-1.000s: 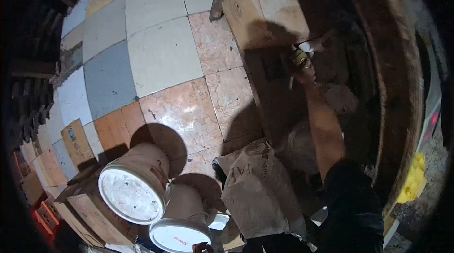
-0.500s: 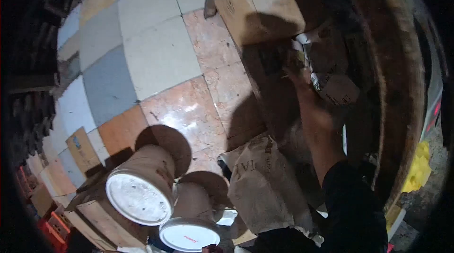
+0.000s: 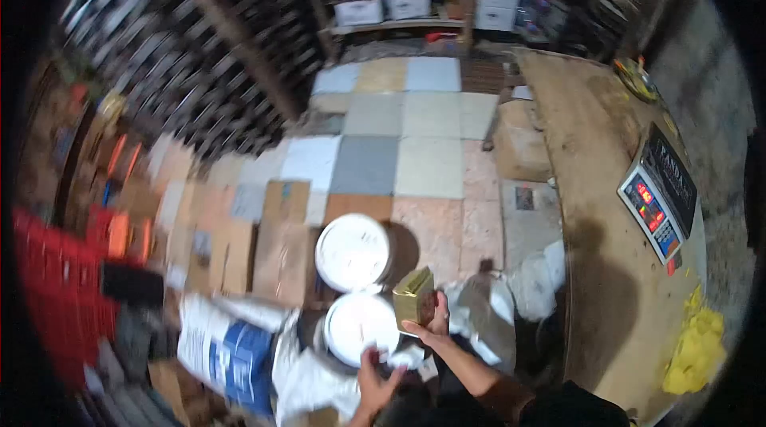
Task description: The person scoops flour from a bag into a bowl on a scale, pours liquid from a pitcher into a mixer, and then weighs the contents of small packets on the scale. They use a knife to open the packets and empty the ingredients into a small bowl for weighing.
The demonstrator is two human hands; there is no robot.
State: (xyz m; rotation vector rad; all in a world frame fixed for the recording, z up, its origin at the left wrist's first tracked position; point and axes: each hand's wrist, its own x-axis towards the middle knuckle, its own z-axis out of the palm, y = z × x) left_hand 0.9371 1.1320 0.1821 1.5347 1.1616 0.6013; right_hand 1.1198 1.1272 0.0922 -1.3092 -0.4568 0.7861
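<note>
My right hand (image 3: 436, 320) is wrapped round a gold block-shaped pack (image 3: 412, 298), held upright above the floor. My left hand (image 3: 378, 381) is lower and to the left, thumb and fingers apart, with nothing in it. It is nearest to the white lid of a bucket (image 3: 359, 325). A second lidded bucket (image 3: 353, 251) stands just beyond the first. Some blur covers the hands, and the pack's print cannot be read.
At the right is a wooden table (image 3: 594, 187) with a digital scale (image 3: 658, 195) and a crumpled yellow bag (image 3: 692, 351). White and blue sacks (image 3: 239, 359) lie at the left, near cardboard boxes (image 3: 283, 251) and a red crate (image 3: 60, 283). A stocked shelf (image 3: 399, 26) stands at the back.
The view has swung up from the dark spot under the table. My right hand, then reaching among packages there, now holds the gold pack in front of me. My left hand has come into view.
</note>
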